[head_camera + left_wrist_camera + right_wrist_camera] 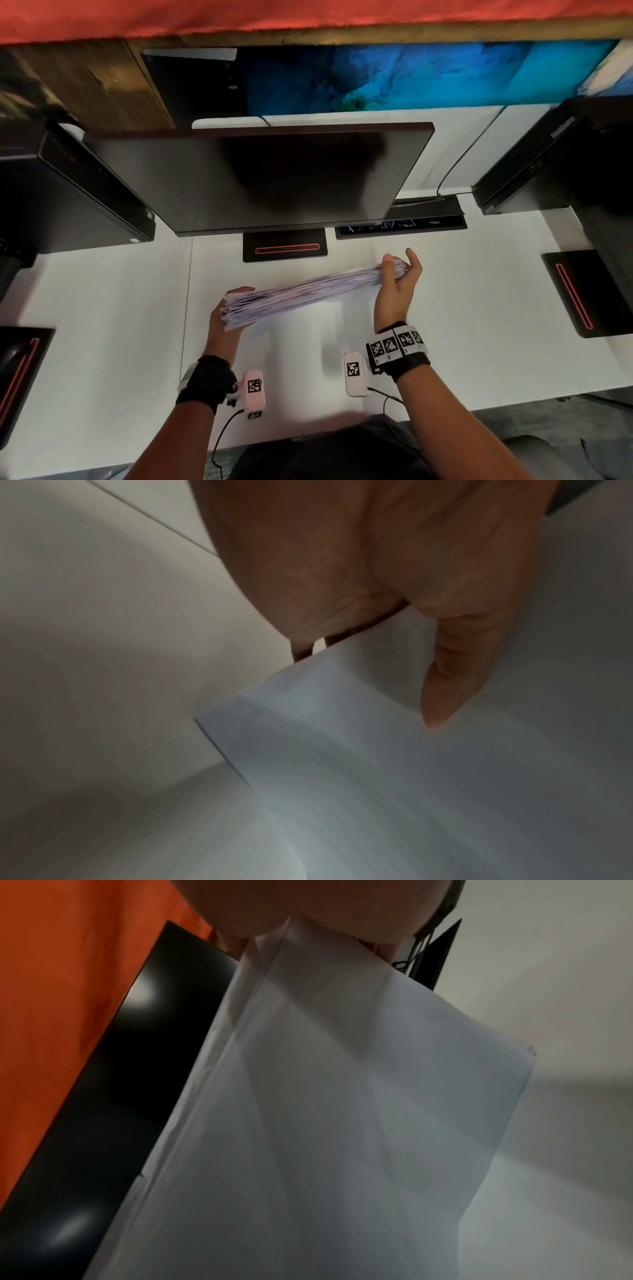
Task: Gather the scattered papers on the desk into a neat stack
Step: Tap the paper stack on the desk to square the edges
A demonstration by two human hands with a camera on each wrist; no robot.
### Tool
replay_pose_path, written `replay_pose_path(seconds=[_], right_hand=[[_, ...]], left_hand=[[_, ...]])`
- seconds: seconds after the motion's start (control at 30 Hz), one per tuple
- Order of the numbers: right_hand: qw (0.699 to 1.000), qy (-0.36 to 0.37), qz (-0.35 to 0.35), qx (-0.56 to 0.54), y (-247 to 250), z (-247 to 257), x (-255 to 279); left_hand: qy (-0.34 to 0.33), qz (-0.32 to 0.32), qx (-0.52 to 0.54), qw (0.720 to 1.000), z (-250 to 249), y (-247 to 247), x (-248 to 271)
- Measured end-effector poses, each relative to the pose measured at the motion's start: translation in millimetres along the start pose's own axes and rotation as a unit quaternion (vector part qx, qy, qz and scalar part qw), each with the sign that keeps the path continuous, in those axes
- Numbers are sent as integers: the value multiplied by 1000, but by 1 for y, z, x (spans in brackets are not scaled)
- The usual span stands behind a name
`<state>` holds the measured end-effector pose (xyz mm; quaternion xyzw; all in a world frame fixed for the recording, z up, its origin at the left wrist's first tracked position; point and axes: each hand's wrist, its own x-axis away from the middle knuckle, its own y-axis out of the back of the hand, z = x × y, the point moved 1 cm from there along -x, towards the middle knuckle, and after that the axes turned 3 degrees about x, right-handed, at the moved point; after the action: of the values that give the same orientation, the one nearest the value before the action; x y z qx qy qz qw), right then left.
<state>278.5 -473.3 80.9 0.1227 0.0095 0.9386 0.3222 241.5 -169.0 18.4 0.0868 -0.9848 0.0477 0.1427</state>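
A thick stack of white papers (308, 290) stands on its long edge just above the white desk (102, 308), in front of the monitor. My left hand (222, 320) grips its left end; the left wrist view shows the thumb (445, 691) lying on the front sheet (377, 777). My right hand (397, 279) holds the right end, thumb on the near face and fingers behind. In the right wrist view the sheets (342, 1110) hang down from the palm (308, 904). The sheet edges look slightly uneven at the left end.
A dark monitor (257, 178) on a black stand base (284, 248) sits right behind the papers. Black computer towers stand at the left (68, 192) and right (565, 154). A cable tray (400, 222) and another stand base (582, 291) lie to the right.
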Motion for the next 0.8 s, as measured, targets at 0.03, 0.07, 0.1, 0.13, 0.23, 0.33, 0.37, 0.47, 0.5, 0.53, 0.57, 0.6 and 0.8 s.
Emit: replay_pose_path(seconds=[0.03,0.07,0.1,0.13,0.23,0.33,0.37,0.47,0.5,0.53,0.57,0.6,0.8], right_hand=[[1000,0,1,7,-1,1,1],[1000,2,0,17,-2,2,2],[1000,4,0,24,-2,3,2],[1000,5,1,27,-3,5,3],[999,12,13,37,-4,9,5],[999,17,16,46,-4,8,7],[999,19,12,49,-4,8,7],[999,21,9,42,-6,10,6],[999,25,8,45,-6,9,6],[998,29,6,46,-6,10,5],[998,32,4,47,-6,9,5],[998,33,1,48,-5,8,4],[997,43,-7,57,-1,6,0]], left_hand=[[-2,0,-1,1000,-2,-1,1],[-1,0,-1,1000,-4,-2,3],[0,-1,2,1000,-7,-5,5],[1,-4,5,1000,-8,-6,6],[4,-12,14,1000,-13,-11,9],[8,-12,25,1000,-18,-13,11],[14,-13,34,999,-19,-14,12],[18,-20,44,999,-23,-17,13],[19,-21,47,998,-24,-17,14],[20,-20,46,999,-25,-17,14],[23,-19,45,999,-25,-17,14],[26,-18,42,999,-24,-17,14],[27,-15,28,999,-21,-13,17]])
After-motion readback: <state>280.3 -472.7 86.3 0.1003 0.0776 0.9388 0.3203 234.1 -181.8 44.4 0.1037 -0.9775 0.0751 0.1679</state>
